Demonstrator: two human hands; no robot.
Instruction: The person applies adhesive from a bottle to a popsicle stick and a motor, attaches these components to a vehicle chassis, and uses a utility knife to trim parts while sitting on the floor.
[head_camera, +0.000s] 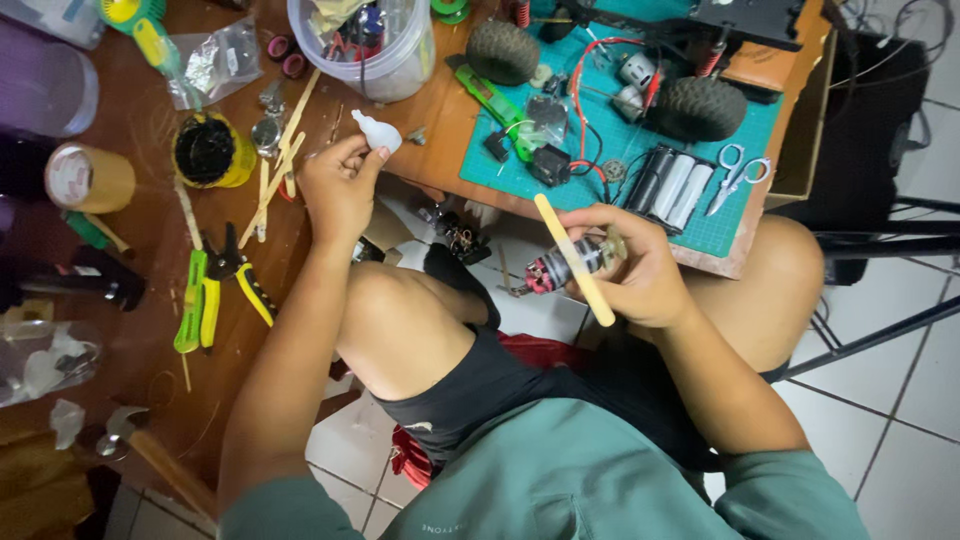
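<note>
My left hand (338, 185) rests at the edge of the brown wooden table (140, 300) and pinches a small white squeeze bottle (378, 131) between thumb and fingers. My right hand (635, 270) is held over my lap, closed around a small electric motor (562, 266) with red windings, and a flat wooden stick (575, 260) lies across its fingers, pointing up and left. A green cutting mat (740, 215) lies just beyond my right hand.
On the mat lie two black rubber tyres (700, 107), a battery holder (670, 182), scissors (737, 175) and wired parts. The table holds a clear plastic tub (375, 45), a yellow-rimmed tin (210, 150), a tape roll (88, 178), green-handled pliers (205, 295) and wooden sticks (280, 165).
</note>
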